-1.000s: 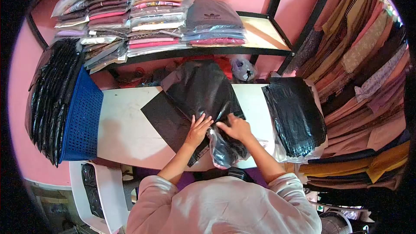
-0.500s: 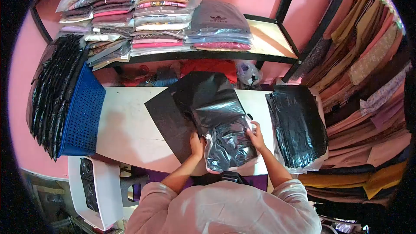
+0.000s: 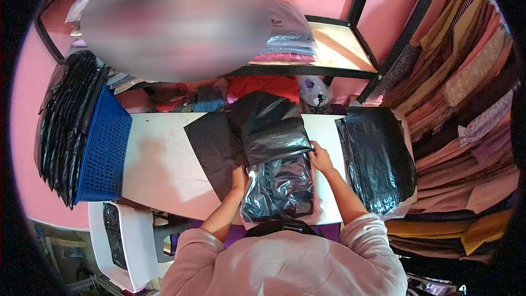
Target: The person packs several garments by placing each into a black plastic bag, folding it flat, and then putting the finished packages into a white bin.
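Note:
A black plastic mailing bag (image 3: 274, 126) lies on the white table in front of me, its open end toward me. Partly inside its mouth is a dark folded garment in clear plastic wrap (image 3: 280, 189). My right hand (image 3: 320, 159) pinches the right edge of the bag's mouth between thumb and fingers. At the left edge of the mouth, beside the packet, my left hand (image 3: 239, 180) is closed on the bag, its fingertips partly hidden. Another flat black sheet or bag (image 3: 208, 145) lies under the left side.
A stack of black plastic bags (image 3: 378, 161) lies at the table's right. On the left stands a blue basket (image 3: 104, 148) with filled black packages (image 3: 68, 126). Behind is a shelf (image 3: 345, 46) of wrapped clothes, partly blurred. Garments (image 3: 460, 93) hang at right; a white bin (image 3: 134, 246) stands below left.
The bag's mouth has come down over the far end of the wrapped garment. The packet now lies straighter and slightly left. My right hand has moved up to the bag's edge.

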`<state>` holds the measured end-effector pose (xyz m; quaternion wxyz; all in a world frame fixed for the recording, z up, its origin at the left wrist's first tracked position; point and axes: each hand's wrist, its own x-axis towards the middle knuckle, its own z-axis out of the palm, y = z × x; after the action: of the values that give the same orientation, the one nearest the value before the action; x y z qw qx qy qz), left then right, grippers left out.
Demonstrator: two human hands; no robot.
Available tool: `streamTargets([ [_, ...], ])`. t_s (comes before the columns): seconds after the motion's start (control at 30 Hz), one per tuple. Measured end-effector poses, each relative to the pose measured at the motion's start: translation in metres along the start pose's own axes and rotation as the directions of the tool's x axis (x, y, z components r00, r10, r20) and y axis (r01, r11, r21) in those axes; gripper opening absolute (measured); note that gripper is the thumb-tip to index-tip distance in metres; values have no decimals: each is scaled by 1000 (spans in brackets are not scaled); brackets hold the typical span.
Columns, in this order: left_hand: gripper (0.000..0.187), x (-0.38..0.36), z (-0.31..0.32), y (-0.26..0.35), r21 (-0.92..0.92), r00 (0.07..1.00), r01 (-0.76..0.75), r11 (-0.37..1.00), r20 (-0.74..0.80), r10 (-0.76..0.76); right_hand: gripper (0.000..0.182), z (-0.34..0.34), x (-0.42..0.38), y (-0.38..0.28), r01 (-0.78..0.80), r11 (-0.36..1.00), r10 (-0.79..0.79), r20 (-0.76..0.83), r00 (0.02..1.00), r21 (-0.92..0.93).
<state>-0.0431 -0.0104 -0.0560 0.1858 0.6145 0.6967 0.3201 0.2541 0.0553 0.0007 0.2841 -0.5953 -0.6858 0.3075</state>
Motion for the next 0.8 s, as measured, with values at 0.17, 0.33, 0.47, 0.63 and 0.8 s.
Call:
streamTargets([
  [0.17,18,-22,-8,-11,14,993,82,997,78,-83,28,18,-27,-7,26,1000,-26,-42,999,2],
  [0.33,14,-35,-7,-3,-221,999,43,974,37,-36,24,6,-56,-17,-36,944,87,-143,986,329],
  [0.47,12,-38,-41,52,-155,993,-90,984,58,100,26,-10,-80,8,72,981,-10,-323,946,178],
  [0.63,14,-68,-36,37,-4,915,-182,983,367,170,19,-20,-168,25,-67,991,47,-163,986,-116],
  [0.8,18,-68,-51,50,-136,823,-194,972,517,237,14,-6,-220,24,-54,995,49,-56,997,-86],
])
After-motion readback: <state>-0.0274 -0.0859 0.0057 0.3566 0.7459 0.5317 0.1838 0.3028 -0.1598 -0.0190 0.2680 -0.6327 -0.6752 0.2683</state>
